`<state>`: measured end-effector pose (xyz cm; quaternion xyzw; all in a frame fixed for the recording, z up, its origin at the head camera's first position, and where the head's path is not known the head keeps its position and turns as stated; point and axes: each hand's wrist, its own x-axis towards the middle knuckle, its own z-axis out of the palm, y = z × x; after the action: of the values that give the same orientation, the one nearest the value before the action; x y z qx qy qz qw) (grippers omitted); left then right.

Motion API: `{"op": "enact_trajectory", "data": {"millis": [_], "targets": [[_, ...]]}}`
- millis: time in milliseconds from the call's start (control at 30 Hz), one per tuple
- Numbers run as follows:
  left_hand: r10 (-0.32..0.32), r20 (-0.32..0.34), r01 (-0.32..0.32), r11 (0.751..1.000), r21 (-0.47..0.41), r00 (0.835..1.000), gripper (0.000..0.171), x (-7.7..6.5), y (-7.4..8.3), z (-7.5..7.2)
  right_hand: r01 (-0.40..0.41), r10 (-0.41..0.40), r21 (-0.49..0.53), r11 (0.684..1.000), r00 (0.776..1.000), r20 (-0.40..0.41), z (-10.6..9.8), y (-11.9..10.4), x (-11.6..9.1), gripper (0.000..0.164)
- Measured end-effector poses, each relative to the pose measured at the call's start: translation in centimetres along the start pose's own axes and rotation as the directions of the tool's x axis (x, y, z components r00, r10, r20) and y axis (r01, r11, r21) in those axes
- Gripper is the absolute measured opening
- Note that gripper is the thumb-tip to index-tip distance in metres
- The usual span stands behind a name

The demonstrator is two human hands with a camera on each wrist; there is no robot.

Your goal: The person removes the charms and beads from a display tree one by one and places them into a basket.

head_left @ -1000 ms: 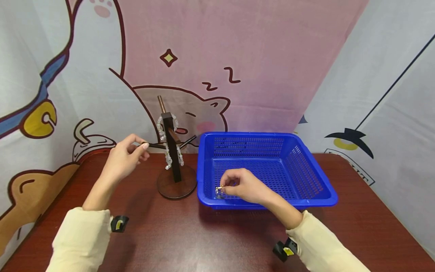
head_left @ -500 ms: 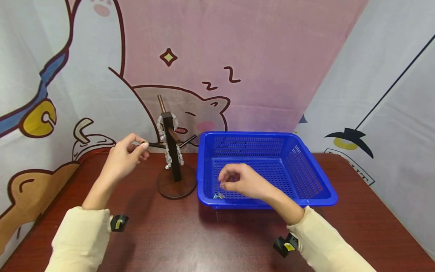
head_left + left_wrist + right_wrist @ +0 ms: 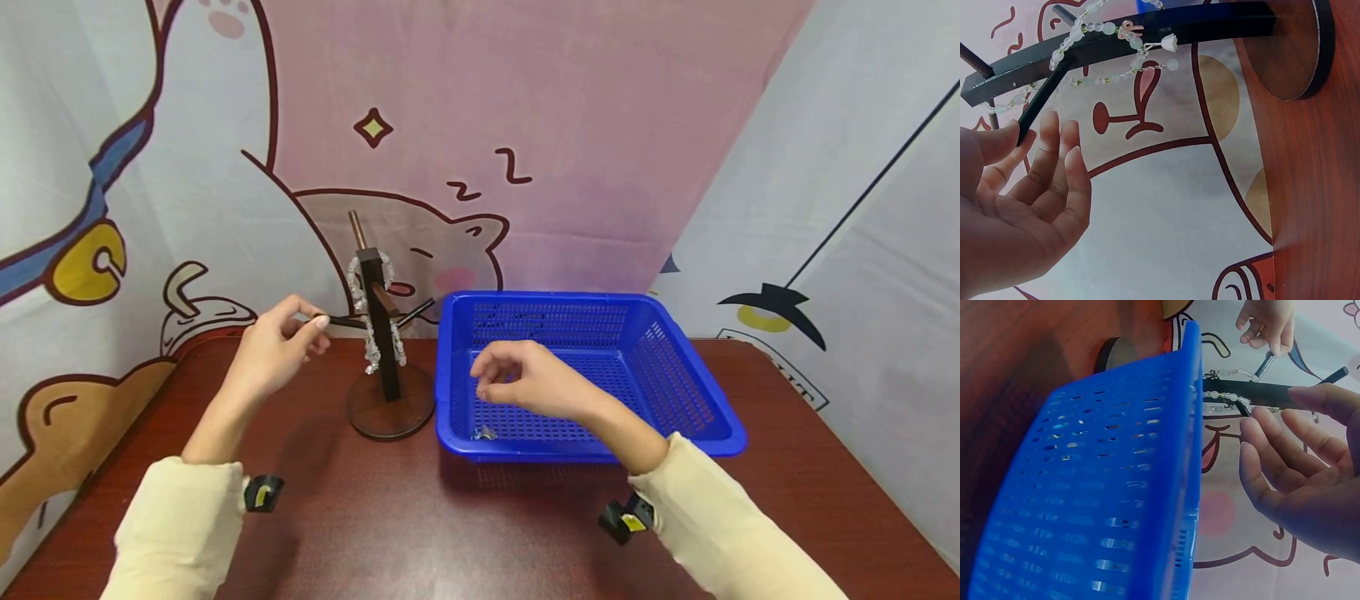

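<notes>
1. A cartoon-printed cloth (image 3: 585, 125) is hanging behind a reddish-brown table (image 3: 375, 533), which is bearing a dark stand (image 3: 387, 358) at left and a blue basket (image 3: 525, 452) at right.
2. Your left hand (image 3: 273, 346) is pinching the outer end of the stand's left lower peg (image 3: 347, 321) between thumb and forefinger, the other fingers lying loosely bent.
3. Your right hand (image 3: 528, 379) is hovering over the left part of the basket, thumb apart from loosely curved fingers; nothing is showing between them.
4. Bead strings (image 3: 371, 350) are hanging from the stand's pegs, one carrying a white flower charm (image 3: 1169, 42). They are probably light, limp and slippery; you are best lifting each by a plain run of beads, sparing the charm.
5. A small shiny trinket (image 3: 486, 433) is lying in the basket's near left corner, its form too small to tell. It is likely light and delicate, suiting a fingertip pinch from above.
6. The stand is looking stiff but narrow, standing on a round base (image 3: 375, 417); sideways pulls are risking a tip, so you are steadying it best low on the post.
</notes>
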<state>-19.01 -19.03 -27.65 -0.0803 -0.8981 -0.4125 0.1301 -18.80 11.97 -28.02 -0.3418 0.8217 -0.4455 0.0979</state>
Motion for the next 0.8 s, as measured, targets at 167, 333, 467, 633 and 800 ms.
{"op": "enact_trajectory", "data": {"millis": [167,333,467,633,800], "targets": [[0.001,-0.001,-0.001,1.000,-0.001,1.000,0.020,0.0,0.0,0.0,-0.005,0.005,0.002,1.000,1.000,0.014,-0.3,-0.6,0.5,0.015],[-0.003,-0.004,0.003,1.000,0.006,1.000,0.020,0.0,0.0,0.0,-0.003,0.003,-0.018,1.000,0.999,0.032,-0.5,-1.0,1.3,0.014],[-0.006,-0.001,0.006,1.000,0.011,1.000,0.021,0.0,0.0,0.0,-0.009,0.011,-0.057,0.998,0.999,0.031,-0.6,-1.0,2.0,0.013],[-0.002,-0.003,0.002,1.000,0.011,1.000,0.021,0.0,0.0,0.0,-0.036,0.038,-0.071,0.997,0.999,0.021,-0.7,-0.5,3.1,0.013],[0.008,-0.008,-0.008,1.000,0.013,1.000,0.020,0.0,0.0,0.0,-0.063,0.064,-0.065,0.996,0.998,0.013,-0.7,-0.1,4.4,0.015]]}}
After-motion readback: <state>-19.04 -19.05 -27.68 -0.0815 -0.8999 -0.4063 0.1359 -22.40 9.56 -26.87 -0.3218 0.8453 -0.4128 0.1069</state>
